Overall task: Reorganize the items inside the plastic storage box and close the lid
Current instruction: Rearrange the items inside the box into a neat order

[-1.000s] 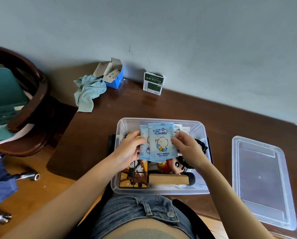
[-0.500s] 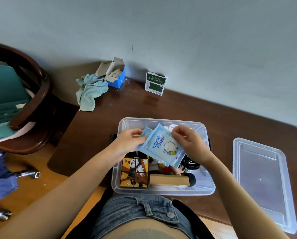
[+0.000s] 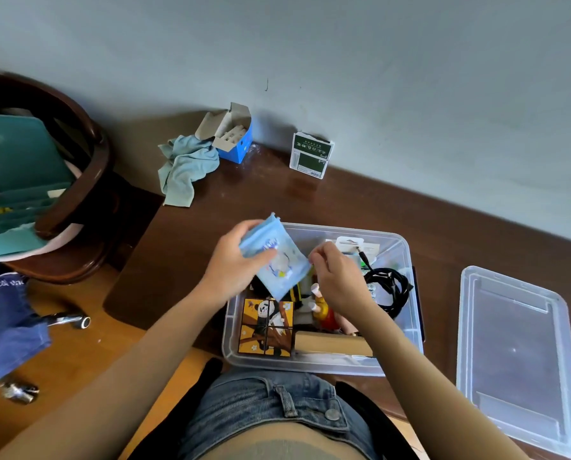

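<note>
A clear plastic storage box [image 3: 405, 257] sits open on the brown table in front of me. My left hand [image 3: 234, 263] grips a stack of light blue wet wipes packets [image 3: 279, 260], tilted over the box's back left corner. My right hand [image 3: 338, 280] hovers over the box's middle, fingers pinched at the packets' right corner. Inside lie a panda picture cube [image 3: 266, 327], a wooden block [image 3: 330, 341], a red and yellow figurine [image 3: 323, 313] partly under my right hand, and a coiled black cable [image 3: 390, 287]. The clear lid [image 3: 516, 353] lies flat to the right.
A blue open carton [image 3: 236, 141], a teal cloth [image 3: 186, 167] and a green and white box [image 3: 311, 155] stand by the wall at the table's back. A dark wooden chair [image 3: 78, 180] with teal items stands left. Metal sockets [image 3: 75, 320] lie on the floor.
The wet wipes packets have tilted and shifted left toward the box's back left corner, carried by my left hand. My right hand has slipped to their right corner, uncovering the cable.
</note>
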Demonstrator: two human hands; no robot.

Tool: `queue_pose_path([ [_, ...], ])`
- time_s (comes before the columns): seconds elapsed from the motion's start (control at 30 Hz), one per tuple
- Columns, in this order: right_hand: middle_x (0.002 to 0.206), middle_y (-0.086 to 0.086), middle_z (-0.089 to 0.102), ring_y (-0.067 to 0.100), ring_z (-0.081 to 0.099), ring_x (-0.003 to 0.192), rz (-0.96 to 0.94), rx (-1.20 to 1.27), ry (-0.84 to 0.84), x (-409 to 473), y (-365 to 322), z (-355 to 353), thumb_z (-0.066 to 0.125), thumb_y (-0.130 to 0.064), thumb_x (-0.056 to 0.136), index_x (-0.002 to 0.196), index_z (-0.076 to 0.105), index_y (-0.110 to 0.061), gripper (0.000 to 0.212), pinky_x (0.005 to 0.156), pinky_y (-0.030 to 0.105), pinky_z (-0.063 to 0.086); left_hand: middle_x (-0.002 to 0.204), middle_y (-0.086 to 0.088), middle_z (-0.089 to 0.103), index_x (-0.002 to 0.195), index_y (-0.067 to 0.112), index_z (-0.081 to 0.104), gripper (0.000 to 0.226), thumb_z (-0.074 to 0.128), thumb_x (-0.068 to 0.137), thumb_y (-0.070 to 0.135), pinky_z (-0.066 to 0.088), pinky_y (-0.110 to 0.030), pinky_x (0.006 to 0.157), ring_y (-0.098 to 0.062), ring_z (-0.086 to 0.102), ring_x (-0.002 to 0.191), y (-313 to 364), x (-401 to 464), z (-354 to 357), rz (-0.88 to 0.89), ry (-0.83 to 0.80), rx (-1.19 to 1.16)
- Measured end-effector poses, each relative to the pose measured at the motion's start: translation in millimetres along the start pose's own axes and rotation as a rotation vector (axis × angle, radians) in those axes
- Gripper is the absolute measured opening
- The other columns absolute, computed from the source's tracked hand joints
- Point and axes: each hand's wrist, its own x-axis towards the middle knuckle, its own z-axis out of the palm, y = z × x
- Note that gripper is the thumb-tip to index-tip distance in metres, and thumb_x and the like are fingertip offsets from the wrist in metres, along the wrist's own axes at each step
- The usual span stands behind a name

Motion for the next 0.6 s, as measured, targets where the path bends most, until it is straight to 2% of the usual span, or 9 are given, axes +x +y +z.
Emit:
queue_pose_path([
  [0.03,0.083,-0.005,0.061,0.019,0.057,0.081,-0.044,-0.108,-0.048,6.1,-2.0,1.4,0.035,-0.018,0.099,0.098,0.057,-0.015,0.022,0.06,0.03,0.039,0.096,0.011,0.065,0.109,0.025,0.057,0.038,0.071,0.081,0.003,0.049,-0.01,0.063,0.004,0.064,0.084,1.5,2.6,-8.1,0.076,0.058,0.04],
  [0.1,0.111,0.001,0.063,0.022,0.058,0.102,-0.136,-0.308,-0.187,20.8,-5.7,10.3,0.037,-0.009,0.095,0.111,0.06,-0.015,0.029,0.079,0.033,0.047,0.102,0.012,0.062,0.115,0.024,0.055,0.041,0.069,0.083,0.002,0.051,-0.013,0.068,0.002,0.062,0.093,1.9,5.9,-19.7,0.174,0.15,0.111],
  [0.17,0.131,0.001,0.055,0.022,0.053,0.116,-0.179,-0.441,-0.325,36.4,-9.2,23.0,0.042,-0.001,0.09,0.124,0.055,-0.017,0.04,0.091,0.034,0.047,0.105,0.013,0.06,0.117,0.025,0.055,0.042,0.069,0.084,0.004,0.053,-0.015,0.072,-0.001,0.06,0.1,-0.2,5.3,-23.8,0.214,0.196,0.161],
  [0.23,0.141,0.001,0.047,0.022,0.048,0.125,-0.212,-0.519,-0.433,50.0,-9.9,35.3,0.047,-0.004,0.089,0.134,0.048,-0.018,0.046,0.098,0.036,0.043,0.105,0.018,0.059,0.118,0.029,0.054,0.042,0.069,0.085,0.007,0.053,-0.015,0.072,0.0,0.059,0.102,-1.8,2.4,-22.2,0.231,0.205,0.158],
  [0.37,0.146,0.004,0.04,0.026,0.043,0.129,-0.302,-0.673,-0.603,68.7,-9.2,58.2,0.061,-0.023,0.088,0.145,0.033,-0.019,0.064,0.098,0.04,0.047,0.105,0.024,0.057,0.118,0.033,0.052,0.042,0.068,0.086,0.009,0.052,-0.012,0.073,0.007,0.057,0.103,-3.1,-0.5,-16.8,0.27,0.233,0.156],
  [0.5,0.139,0.009,0.045,0.03,0.042,0.128,-0.351,-0.923,-0.609,78.7,-14.8,75.1,0.073,-0.039,0.078,0.141,0.036,-0.012,0.078,0.094,0.043,0.046,0.108,0.02,0.059,0.118,0.032,0.053,0.043,0.068,0.086,0.007,0.054,-0.018,0.079,0.001,0.06,0.103,-1.6,1.6,-17.2,0.265,0.265,0.086],
  [0.6,0.137,0.013,0.044,0.033,0.044,0.123,-0.445,-1.087,-0.589,77.4,-19.4,83.4,0.07,-0.029,0.083,0.137,0.04,-0.01,0.065,0.088,0.042,0.047,0.109,0.017,0.06,0.117,0.029,0.054,0.042,0.068,0.085,0.005,0.055,-0.022,0.081,-0.002,0.061,0.103,0.4,4.9,-18.1,0.255,0.27,0.056],
])
